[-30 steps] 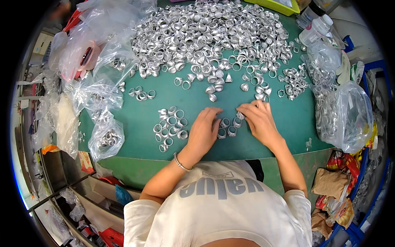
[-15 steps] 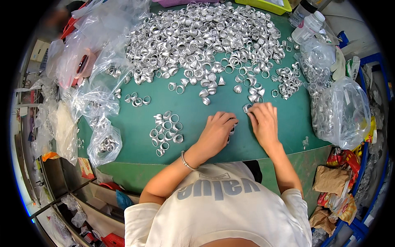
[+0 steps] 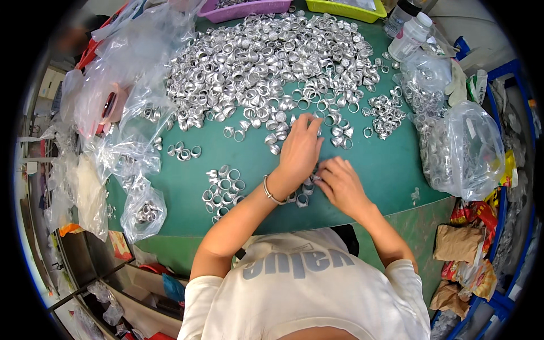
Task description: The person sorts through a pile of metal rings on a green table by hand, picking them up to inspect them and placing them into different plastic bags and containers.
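A broad heap of silver-coloured metal rings (image 3: pixel 266 62) covers the far part of the green tabletop (image 3: pixel 374 181). My left hand (image 3: pixel 301 148), a bangle on its wrist, reaches over loose rings at the heap's near edge. Its fingers are stretched forward and slightly apart; what lies under the tips is hidden. Nearer me, my right hand (image 3: pixel 341 186) has its thumb and fingers closed at a ring beside a small row of rings (image 3: pixel 302 200), partly covered by my left wrist. Left of that row lies a flat cluster of rings (image 3: pixel 225 185).
Clear plastic bags with metal pieces line the left (image 3: pixel 144 209) and right (image 3: pixel 462 150) sides. Purple (image 3: pixel 249 10) and yellow-green (image 3: pixel 348 10) baskets stand at the far edge. A white bottle (image 3: pixel 411 37) is at the far right, near a separate small ring pile (image 3: pixel 385 116).
My left hand has moved forward from the near rings to the heap's edge. My right hand has drawn back and leftward to the near row, which now shows more rings.
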`<state>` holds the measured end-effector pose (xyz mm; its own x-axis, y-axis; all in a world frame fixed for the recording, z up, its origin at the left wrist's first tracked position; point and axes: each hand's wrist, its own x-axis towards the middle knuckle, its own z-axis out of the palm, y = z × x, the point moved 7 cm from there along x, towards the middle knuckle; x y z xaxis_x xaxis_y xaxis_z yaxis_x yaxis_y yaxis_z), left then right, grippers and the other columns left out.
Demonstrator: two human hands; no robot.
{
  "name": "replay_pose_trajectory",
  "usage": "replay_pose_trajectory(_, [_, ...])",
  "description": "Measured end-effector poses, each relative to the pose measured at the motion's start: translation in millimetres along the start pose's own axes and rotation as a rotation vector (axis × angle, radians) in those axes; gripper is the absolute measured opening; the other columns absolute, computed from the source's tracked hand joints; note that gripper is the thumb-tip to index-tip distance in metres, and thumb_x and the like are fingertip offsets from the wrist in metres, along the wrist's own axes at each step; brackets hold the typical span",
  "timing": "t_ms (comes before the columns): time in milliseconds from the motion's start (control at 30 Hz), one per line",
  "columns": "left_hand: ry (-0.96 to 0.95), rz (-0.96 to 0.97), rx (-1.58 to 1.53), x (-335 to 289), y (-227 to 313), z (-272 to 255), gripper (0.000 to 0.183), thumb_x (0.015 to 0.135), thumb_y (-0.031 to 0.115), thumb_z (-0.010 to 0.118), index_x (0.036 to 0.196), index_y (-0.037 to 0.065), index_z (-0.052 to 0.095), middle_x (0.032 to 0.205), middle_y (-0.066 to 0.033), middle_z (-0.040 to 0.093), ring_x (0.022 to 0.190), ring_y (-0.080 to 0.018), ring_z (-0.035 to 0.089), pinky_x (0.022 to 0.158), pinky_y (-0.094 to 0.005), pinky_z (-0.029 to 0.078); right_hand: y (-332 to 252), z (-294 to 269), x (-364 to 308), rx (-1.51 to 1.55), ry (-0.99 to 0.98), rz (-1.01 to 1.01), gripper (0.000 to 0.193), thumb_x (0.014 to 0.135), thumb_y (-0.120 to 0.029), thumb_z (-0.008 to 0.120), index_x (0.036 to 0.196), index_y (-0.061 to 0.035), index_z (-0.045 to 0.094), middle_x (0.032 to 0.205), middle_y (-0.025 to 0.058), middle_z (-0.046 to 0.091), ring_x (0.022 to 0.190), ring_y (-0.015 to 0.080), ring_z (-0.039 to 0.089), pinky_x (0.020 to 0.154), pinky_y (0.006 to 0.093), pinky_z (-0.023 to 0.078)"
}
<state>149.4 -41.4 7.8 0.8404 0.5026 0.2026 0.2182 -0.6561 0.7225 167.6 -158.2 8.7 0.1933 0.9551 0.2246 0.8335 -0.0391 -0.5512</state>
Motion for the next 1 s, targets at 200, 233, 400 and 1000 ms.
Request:
replay_pose_trajectory(200, [0.057, 0.169, 0.158, 2, 3, 2, 0.035, 0.076, 0.002, 0.066, 0.109, 0.000, 0.056, 0.107, -0.0142, 0.053, 0.095, -0.0319, 0.053, 0.082, -0.0381, 0.046, 56, -47, 1, 0.099, 0.347, 0.315, 0.026, 0.077, 0.001, 0.064, 0.102, 0.0002, 0.057, 0.102, 0.0158, 0.058, 0.099, 0.0345, 0.053, 0.089, 0.0407, 0.041])
replay_pose_trajectory(233, [0.075, 0.200, 0.143, 0, 11, 1, 0.034, 0.075, 0.002, 0.066, 0.108, 0.000, 0.056, 0.106, -0.0140, 0.054, 0.095, -0.0315, 0.053, 0.082, -0.0381, 0.046, 60, -52, 6, 0.017, 0.373, 0.308, 0.034, 0.076, 0.000, 0.066, 0.108, -0.0002, 0.055, 0.109, 0.0185, 0.054, 0.102, 0.0354, 0.051, 0.089, 0.0408, 0.041])
replay_pose_trajectory(400, [-0.063, 0.201, 0.021, -1, 15, 29, 0.020, 0.076, 0.005, 0.066, 0.093, 0.000, 0.058, 0.093, -0.0139, 0.055, 0.088, -0.0334, 0.054, 0.076, -0.0409, 0.046, 66, -33, 14, -0.071, 0.255, 0.284, 0.042, 0.072, -0.001, 0.071, 0.110, -0.0005, 0.053, 0.112, 0.0175, 0.050, 0.105, 0.0362, 0.048, 0.089, 0.0413, 0.042])
replay_pose_trajectory(1000, [-0.059, -0.053, -0.084, -58, -16, -30, 0.033, 0.075, -0.001, 0.062, 0.107, 0.004, 0.058, 0.093, -0.0130, 0.058, 0.084, -0.0317, 0.058, 0.072, -0.0395, 0.049, 41, -32, 5, 0.408, 0.380, 0.330, 0.031, 0.075, -0.002, 0.073, 0.102, -0.0004, 0.060, 0.088, 0.0099, 0.063, 0.067, 0.0165, 0.060, 0.054, 0.0268, 0.049])
